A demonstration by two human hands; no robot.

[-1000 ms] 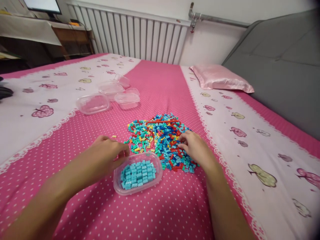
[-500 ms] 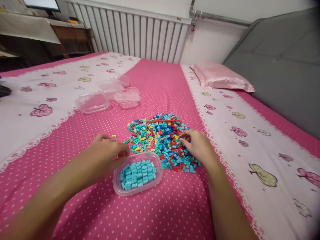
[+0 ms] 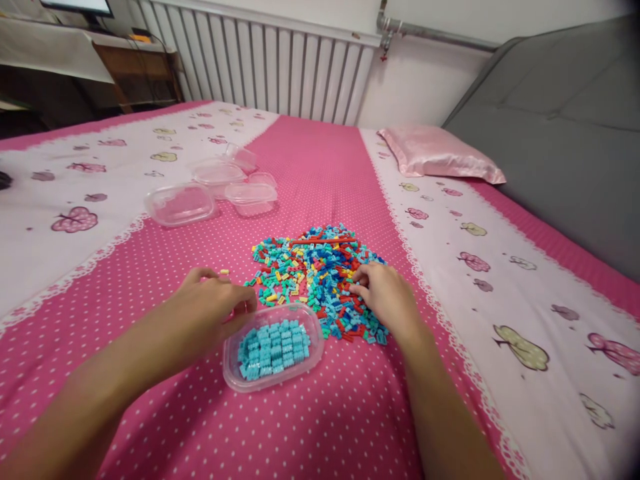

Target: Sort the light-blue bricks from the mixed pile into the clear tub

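A clear plastic container (image 3: 233,380) lies in front of me with rows of light blue toy building bricks (image 3: 275,347) in it. At its upper left rim is my left hand (image 3: 220,300), fingers curled in toward the thumb. Whatever that hand may hold is hidden. Beyond the container spreads a loose pile of small building bricks (image 3: 285,273) in blue, teal, red, yellow and green. My right hand (image 3: 383,293) reaches into the pile's right side, thumb and index fingertips slightly apart among red and blue bricks. No brick shows clearly between them.
Several clear plastic containers (image 3: 180,205) lie farther back on the pink dotted bedsheet (image 3: 320,160). One long red strip (image 3: 323,241) rests atop the pile. A lone yellow brick (image 3: 225,271) sits beyond my left hand. A pink pillow (image 3: 440,157) lies back right.
My right hand has shifted slightly left over the pile, and its thumb and index finger have parted a little. My left hand stays at the container's rim. The view has moved slightly.
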